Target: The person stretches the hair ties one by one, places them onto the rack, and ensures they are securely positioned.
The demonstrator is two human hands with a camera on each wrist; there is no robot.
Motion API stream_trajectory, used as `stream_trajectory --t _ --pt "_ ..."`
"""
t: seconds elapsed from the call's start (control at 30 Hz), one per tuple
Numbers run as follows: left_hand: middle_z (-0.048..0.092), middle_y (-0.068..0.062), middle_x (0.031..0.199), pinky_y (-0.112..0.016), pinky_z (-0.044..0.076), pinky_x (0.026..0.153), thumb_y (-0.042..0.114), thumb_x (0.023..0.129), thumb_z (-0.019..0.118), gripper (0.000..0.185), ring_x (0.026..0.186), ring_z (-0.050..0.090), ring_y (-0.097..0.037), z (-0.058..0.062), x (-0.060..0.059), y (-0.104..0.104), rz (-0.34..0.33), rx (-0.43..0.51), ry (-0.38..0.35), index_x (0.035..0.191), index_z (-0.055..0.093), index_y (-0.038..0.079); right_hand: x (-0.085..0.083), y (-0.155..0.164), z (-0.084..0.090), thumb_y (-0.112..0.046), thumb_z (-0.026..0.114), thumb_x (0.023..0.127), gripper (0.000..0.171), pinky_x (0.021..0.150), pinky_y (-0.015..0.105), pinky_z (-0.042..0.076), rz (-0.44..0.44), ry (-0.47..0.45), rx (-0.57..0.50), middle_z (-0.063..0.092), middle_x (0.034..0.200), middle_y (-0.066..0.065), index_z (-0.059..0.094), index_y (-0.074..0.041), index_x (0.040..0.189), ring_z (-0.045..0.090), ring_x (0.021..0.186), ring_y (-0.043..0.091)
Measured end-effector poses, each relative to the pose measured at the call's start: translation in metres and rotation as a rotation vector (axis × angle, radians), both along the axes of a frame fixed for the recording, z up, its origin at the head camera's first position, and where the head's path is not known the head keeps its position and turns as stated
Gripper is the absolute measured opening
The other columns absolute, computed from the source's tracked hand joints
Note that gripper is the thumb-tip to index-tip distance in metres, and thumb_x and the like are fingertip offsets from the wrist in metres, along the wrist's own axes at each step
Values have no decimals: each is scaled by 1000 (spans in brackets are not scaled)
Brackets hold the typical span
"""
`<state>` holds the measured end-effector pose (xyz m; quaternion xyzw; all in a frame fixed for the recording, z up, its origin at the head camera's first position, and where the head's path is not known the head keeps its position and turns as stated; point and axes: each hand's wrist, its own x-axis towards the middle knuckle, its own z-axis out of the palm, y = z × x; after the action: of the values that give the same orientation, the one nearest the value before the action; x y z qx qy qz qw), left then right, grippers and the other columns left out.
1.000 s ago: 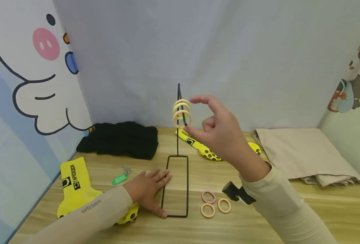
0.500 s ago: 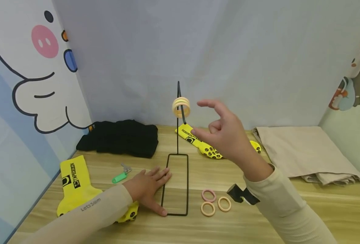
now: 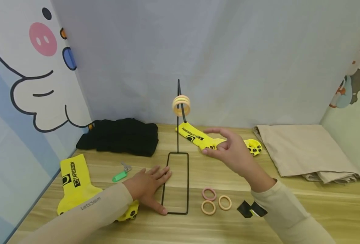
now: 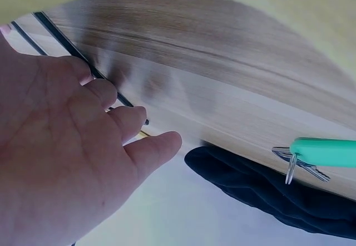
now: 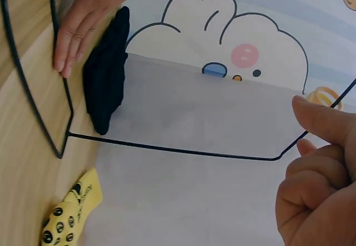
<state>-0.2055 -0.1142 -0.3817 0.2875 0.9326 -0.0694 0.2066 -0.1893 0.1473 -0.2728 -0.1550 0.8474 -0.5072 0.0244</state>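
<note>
right hand empty, below and right of hair rings on stand.

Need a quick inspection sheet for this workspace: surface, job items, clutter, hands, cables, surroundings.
Surface: wooden table, light grain.
Job's things: black wire stand upright, rectangular base flat on the table; hair ties hang on its hook; three loose hair ties lie right of the base.
Clutter: yellow sock at left, second yellow sock behind the stand, black cloth, beige folded cloth, green key tag.
Hands: left hand rests flat against the base's left edge; right hand hangs in the air, loosely curled, holding nothing.
Cables: nothing seen.
Surroundings: grey backdrop; cartoon panels at both sides.
</note>
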Motion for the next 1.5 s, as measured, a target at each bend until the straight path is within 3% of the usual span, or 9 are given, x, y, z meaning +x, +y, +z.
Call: stream_trajectory --t 0.2,0.57,0.87,1.1,1.27,1.5 --pt "2 6 158 -55 20 110 86 59 52 119 145 6 -25 1 0 -1 1 15 2 151 8 25 -5 14 -33 -20 73 80 51 40 23 22 21 -115 -42 23 45 -7 52 -18 126 18 39 9" --pt "2 6 158 -56 20 110 86 59 52 118 145 6 -24 4 -1 0 -2 6 8 151 9 25 -8 31 -84 -17 76 76 53 39 19 20 54 -216 65 28 44 -8 54 -7 124 20 40 6" --pt "2 6 158 -56 20 110 86 59 52 119 145 6 -25 5 -1 1 2 2 9 151 8 25 -10 37 -104 -8 78 71 50 44 20 28 152 -296 244 32 45 -7 58 -9 117 29 42 6" --pt "1 6 158 -56 19 110 86 58 53 119 145 5 -24 4 -1 1 14 4 -7 151 7 26 -11 35 -110 6 73 65 48 50 24 37 252 -328 275 44 55 -2 60 -7 109 39 46 9" --pt "1 7 158 -56 19 110 86 58 53 120 145 5 -24 4 0 1 17 6 -11 151 7 26 -12 30 -114 9 71 61 50 53 27 41 259 -326 324 56 79 6 61 -9 106 42 50 11" --pt "2 6 158 -55 20 110 85 59 54 119 145 6 -25 3 0 2 16 5 -20 151 8 25 -13 25 -119 11 67 58 47 53 27 41 247 -304 349 59 82 7 63 -10 100 43 52 12"
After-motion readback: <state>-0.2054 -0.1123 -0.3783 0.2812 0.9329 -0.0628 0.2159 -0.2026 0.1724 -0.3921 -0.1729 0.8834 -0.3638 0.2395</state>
